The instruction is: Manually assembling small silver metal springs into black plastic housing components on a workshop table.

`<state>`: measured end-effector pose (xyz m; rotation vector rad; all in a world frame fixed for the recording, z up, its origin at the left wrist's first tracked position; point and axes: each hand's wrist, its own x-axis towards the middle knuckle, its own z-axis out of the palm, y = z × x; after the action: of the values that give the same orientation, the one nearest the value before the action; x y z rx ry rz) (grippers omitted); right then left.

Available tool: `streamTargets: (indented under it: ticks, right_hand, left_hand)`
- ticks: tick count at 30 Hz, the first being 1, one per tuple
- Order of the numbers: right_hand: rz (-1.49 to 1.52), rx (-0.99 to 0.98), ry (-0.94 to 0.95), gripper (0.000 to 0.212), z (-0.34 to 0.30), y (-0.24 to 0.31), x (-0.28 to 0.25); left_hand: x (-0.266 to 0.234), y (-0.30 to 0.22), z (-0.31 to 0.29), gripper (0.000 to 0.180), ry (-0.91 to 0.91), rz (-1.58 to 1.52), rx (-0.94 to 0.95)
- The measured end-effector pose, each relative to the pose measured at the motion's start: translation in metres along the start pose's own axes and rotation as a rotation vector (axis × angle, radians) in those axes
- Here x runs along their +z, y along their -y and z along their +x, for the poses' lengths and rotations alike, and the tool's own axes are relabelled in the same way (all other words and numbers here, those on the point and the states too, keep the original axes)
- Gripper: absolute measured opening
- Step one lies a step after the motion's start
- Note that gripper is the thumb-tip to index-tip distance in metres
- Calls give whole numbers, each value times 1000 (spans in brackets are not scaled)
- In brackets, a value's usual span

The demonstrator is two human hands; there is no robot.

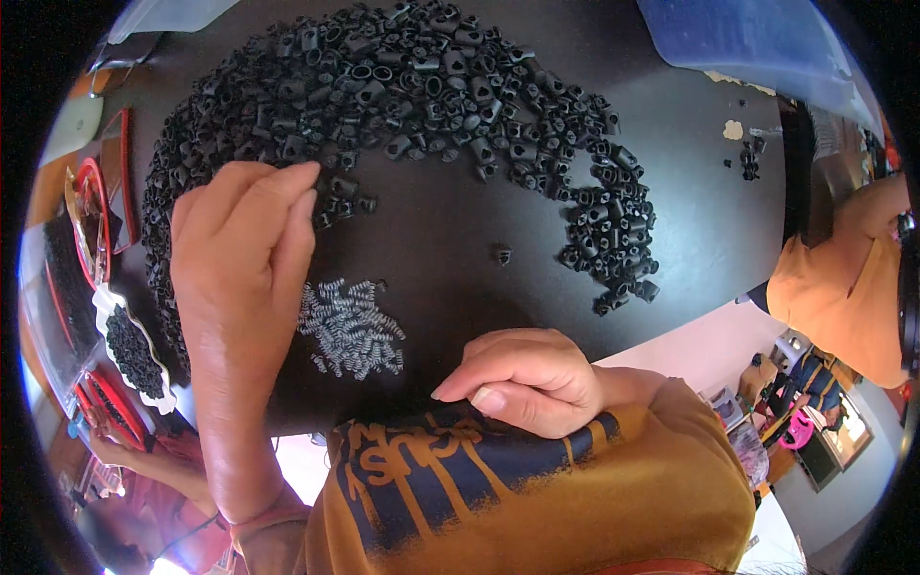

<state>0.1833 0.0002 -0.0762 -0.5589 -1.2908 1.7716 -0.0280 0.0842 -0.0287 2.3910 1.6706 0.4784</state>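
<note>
My left hand (pixel 244 230) reaches over the left side of a large heap of small black plastic parts (pixel 364 86), some of them hollow barrels with a hole. Its thumb and fingertips are pinched together; whatever lies between them is hidden. Just below those fingers is a small pile of metal springs (pixel 355 329). Near the table's front edge, my right hand (pixel 527 379) is closed, its fingers curled and its thumb tucked against them. Any object inside it cannot be made out. A single black plastic piece (pixel 502 254) sits apart, between the springs and the heap's right end.
Dark tabletop (pixel 431 216) surrounds the piles. A translucent blue bin (pixel 752 43) stands at the far right, near a few loose black bits (pixel 750 158). At the left is a white scalloped tray (pixel 170 395) of small black pieces. Other people sit at the right and lower left.
</note>
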Motion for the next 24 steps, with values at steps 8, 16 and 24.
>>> streamTargets:
  ticks: [8,16,24]
  right_hand:
    - [-7,-11,0,20,0,-1,-1]
    - [20,97,17,14,0,6,-3]
    - [-9,17,28,19,0,1,0]
  left_hand:
    - [0,-8,-1,19,-26,7,67]
    - [7,-16,14,19,6,9,152]
    - [28,-16,27,17,-55,76,274]
